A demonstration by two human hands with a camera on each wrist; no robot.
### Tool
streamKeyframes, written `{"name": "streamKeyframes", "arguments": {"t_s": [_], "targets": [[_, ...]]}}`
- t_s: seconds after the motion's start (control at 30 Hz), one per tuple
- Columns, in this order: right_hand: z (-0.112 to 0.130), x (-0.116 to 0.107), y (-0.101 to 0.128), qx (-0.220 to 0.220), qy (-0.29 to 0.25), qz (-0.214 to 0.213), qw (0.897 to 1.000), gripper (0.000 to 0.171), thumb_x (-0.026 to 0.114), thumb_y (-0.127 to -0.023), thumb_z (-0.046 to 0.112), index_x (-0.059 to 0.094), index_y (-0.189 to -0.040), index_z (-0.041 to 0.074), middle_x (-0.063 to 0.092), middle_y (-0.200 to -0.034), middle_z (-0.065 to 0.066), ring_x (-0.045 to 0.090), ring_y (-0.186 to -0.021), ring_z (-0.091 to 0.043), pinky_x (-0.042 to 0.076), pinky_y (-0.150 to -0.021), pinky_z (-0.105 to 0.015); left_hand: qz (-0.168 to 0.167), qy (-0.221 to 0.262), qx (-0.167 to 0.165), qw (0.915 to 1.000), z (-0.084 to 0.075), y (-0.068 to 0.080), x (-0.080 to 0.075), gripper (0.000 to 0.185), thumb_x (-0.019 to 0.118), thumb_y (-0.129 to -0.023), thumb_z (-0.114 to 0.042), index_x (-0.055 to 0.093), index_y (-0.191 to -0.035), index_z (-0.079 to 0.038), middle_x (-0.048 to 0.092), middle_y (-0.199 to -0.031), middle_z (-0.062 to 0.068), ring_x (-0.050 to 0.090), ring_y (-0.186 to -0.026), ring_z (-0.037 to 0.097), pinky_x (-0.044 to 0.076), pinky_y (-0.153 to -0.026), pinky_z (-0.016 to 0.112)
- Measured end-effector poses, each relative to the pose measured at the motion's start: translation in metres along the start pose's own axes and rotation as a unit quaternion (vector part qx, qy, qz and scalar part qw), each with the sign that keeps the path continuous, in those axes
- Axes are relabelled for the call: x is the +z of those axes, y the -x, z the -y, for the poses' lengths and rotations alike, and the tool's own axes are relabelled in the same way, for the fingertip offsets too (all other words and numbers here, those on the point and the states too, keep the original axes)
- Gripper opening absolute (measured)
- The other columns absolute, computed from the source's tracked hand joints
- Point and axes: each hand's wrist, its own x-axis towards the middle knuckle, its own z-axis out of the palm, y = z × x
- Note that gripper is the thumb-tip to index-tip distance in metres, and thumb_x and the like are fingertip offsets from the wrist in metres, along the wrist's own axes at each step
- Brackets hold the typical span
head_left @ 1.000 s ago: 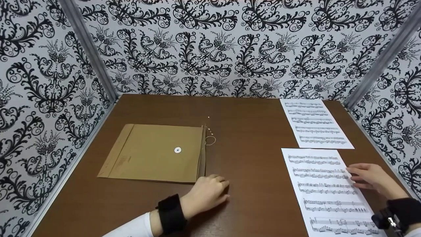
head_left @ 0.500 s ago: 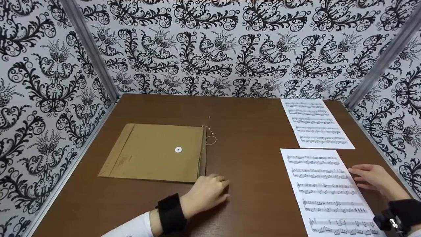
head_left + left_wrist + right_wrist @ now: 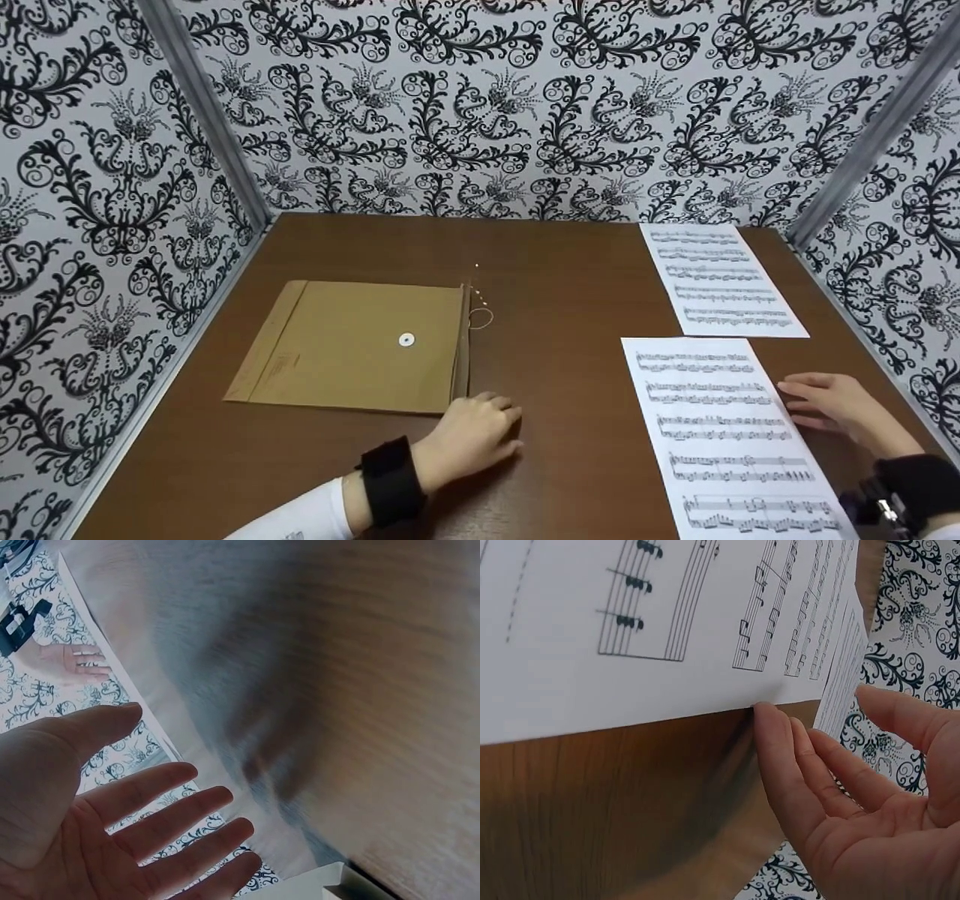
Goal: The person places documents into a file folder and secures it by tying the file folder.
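The near sheet of music [image 3: 731, 442] lies flat on the right side of the brown table [image 3: 570, 285], its long edge running from near to far. The right hand [image 3: 840, 405] rests at that sheet's right edge with its fingers [image 3: 780, 757] straight and close together; the right wrist view shows their tips touching the paper's edge, nothing pinched or curled round. Judged from this, the step in hand is working that sheet along the table towards the left, or getting the fingertips under its edge to lift it. The next move calls for a light touch: the paper is thin and lies flush on the wood, so the fingertips would need to catch the edge or press down and drag rather than squeeze.

A second sheet of music [image 3: 716, 277] lies farther back on the right, just beyond the near one and apart from it by a narrow strip of wood.

On the left half of the table lies a brown paper envelope [image 3: 352, 345], flat, with a white button disc [image 3: 406, 340] and its flap side to the right; a thin string [image 3: 480, 315] curls loose just beside that flap. The left hand [image 3: 469, 439] rests on the table at the envelope's near right corner, its fingers relaxed and spread, holding nothing, as the left wrist view shows. Black-and-white patterned walls [image 3: 480, 97] close in the table on three sides.
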Motion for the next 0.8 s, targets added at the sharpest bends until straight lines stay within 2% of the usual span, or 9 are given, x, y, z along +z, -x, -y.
{"name": "streamKeyframes", "arguments": {"t_s": [0.17, 0.33, 0.47, 0.67, 0.8], "targets": [[0.002, 0.009, 0.0, -0.015, -0.018, 0.012, 1.0, 0.067, 0.055, -0.105, 0.018, 0.025, -0.144, -0.028, 0.068, -0.094, 0.018, 0.071, -0.085, -0.001, 0.063, -0.084, -0.026, 0.04, 0.007, -0.009, 0.9991, -0.002, -0.001, 0.0, 0.055, 0.069, -0.092, -0.054, 0.069, -0.132, -0.016, 0.071, -0.133, 0.004, 0.07, -0.118, 0.023, 0.062, -0.089, 0.037], [0.003, 0.018, 0.0, -0.023, -0.023, 0.02, 0.999, 0.067, 0.054, -0.105, 0.016, 0.023, -0.145, -0.028, 0.067, -0.095, 0.018, 0.071, -0.087, -0.001, 0.063, -0.085, -0.026, 0.053, -0.005, 0.005, 0.9986, -0.007, -0.001, 0.002, 0.066, 0.062, -0.094, -0.063, 0.064, -0.139, -0.015, 0.065, -0.143, 0.006, 0.064, -0.13, 0.025, 0.057, -0.102, 0.039], [0.005, 0.023, 0.0, -0.028, -0.032, 0.027, 0.999, 0.069, 0.055, -0.105, 0.016, 0.02, -0.146, -0.028, 0.066, -0.097, 0.019, 0.071, -0.088, -0.001, 0.063, -0.086, -0.027, 0.069, -0.011, 0.015, 0.9974, -0.012, -0.001, 0.003, 0.073, 0.056, -0.094, -0.069, 0.059, -0.145, -0.017, 0.06, -0.149, 0.006, 0.06, -0.136, 0.024, 0.054, -0.108, 0.039], [0.009, 0.034, -0.001, -0.032, -0.031, 0.024, 0.999, 0.069, 0.056, -0.105, 0.019, 0.023, -0.147, -0.026, 0.063, -0.104, 0.014, 0.069, -0.09, 0.001, 0.062, -0.087, -0.027, 0.117, 0.019, 0.024, 0.9926, -0.018, -0.005, 0.007, 0.079, 0.05, -0.095, -0.073, 0.048, -0.153, -0.02, 0.048, -0.16, 0.006, 0.049, -0.147, 0.025, 0.046, -0.117, 0.041], [0.011, 0.041, -0.002, -0.041, -0.023, 0.022, 0.999, 0.069, 0.056, -0.105, 0.018, 0.023, -0.147, -0.025, 0.063, -0.107, 0.012, 0.067, -0.092, 0.002, 0.062, -0.088, -0.027, 0.121, 0.019, 0.036, 0.9918, -0.023, -0.007, 0.012, 0.081, 0.049, -0.094, -0.075, 0.047, -0.154, -0.021, 0.046, -0.162, 0.006, 0.047, -0.149, 0.025, 0.045, -0.118, 0.042]]}}
